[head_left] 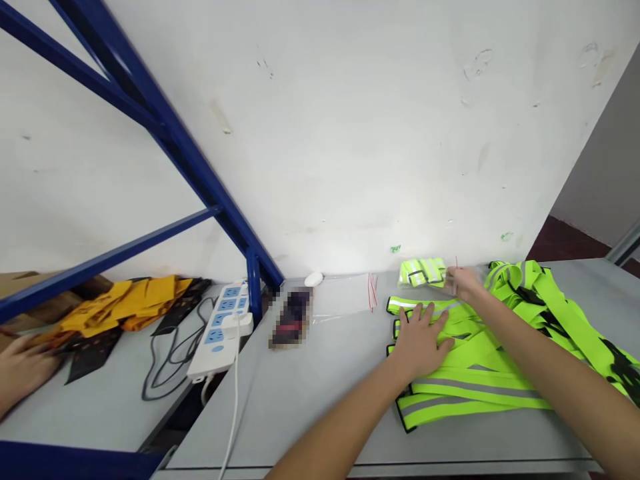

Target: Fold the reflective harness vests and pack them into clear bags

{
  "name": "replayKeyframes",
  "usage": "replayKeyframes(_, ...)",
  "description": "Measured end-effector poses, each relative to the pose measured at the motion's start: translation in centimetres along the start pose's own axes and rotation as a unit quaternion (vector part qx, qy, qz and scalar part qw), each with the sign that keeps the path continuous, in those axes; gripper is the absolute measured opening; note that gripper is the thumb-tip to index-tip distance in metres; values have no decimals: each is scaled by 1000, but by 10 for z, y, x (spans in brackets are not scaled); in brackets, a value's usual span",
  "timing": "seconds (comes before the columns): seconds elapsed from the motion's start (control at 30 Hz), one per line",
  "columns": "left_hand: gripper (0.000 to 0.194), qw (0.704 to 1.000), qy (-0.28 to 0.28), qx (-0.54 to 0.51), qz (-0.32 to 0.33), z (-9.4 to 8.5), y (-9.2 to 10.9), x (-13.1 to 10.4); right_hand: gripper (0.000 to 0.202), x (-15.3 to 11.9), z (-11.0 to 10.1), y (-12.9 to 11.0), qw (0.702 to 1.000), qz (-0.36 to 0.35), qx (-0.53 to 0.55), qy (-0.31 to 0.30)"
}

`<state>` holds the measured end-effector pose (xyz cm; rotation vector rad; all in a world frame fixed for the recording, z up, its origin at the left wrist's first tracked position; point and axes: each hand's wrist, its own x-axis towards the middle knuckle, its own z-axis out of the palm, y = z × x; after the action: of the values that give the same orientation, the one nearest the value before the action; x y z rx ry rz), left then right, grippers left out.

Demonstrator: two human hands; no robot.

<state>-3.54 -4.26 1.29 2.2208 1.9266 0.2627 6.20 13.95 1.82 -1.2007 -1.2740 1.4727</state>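
My left hand [421, 339] lies palm down with its fingers spread on the left part of a pile of fluorescent yellow-green reflective straps [480, 387]. The straps have grey stripes and black buckles at their left ends. Farther back, my right hand [465, 283] is closed on the right end of a clear plastic bag. A folded green strap [424, 272] with a black buckle shows inside this bag, which rests on the table by the wall. Flat clear zip bags [345, 295] with red seal lines lie to the left.
A pixelated dark object [293, 320] and a white oval item [314, 279] are left of the zip bags. Blue metal framing [200, 180] rises beside a power strip [220, 330] with cables. At far left, another person's hand [25, 370] touches orange-yellow fabric pieces [125, 303].
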Motion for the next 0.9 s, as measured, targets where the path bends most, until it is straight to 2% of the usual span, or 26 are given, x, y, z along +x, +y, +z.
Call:
replayKeyframes(0.13, 56, 999, 46, -12, -12, 2, -3, -11, 36, -4, 4, 5, 987, -53, -150, 29)
replayKeyframes(0.23, 46, 996, 84, -11, -15, 2, -4, -12, 48, -17, 3, -4, 954, -146, -258, 43)
replayKeyframes(0.3, 42, 995, 99, 2, -12, 1, -5, -10, 55, -26, 11, -7, 923, -210, -322, 11)
replayKeyframes(0.4, 41, 993, 113, 23, -16, -1, -9, -8, 61, -29, 32, 0, 848, -268, -452, -76)
replayKeyframes(0.47, 44, 993, 112, 29, -28, -2, -14, -8, 68, -26, 42, 10, 779, -245, -567, -106)
replayKeyframes(0.53, 47, 993, 103, 29, -42, -4, -20, -8, 73, -20, 46, 21, 740, -219, -625, -111)
replayKeyframes(0.63, 52, 996, 75, 15, -42, -6, -26, -10, 79, -12, 42, 30, 737, -211, -630, -128)
replayKeyframes(0.77, 53, 997, 71, -17, -29, -10, -28, -12, 84, -1, 28, 21, 729, -221, -624, -175)
replayKeyframes(0.9, 38, 991, 104, -82, 16, -29, -30, -4, 68, 10, 13, 9, 726, -267, -600, -203)
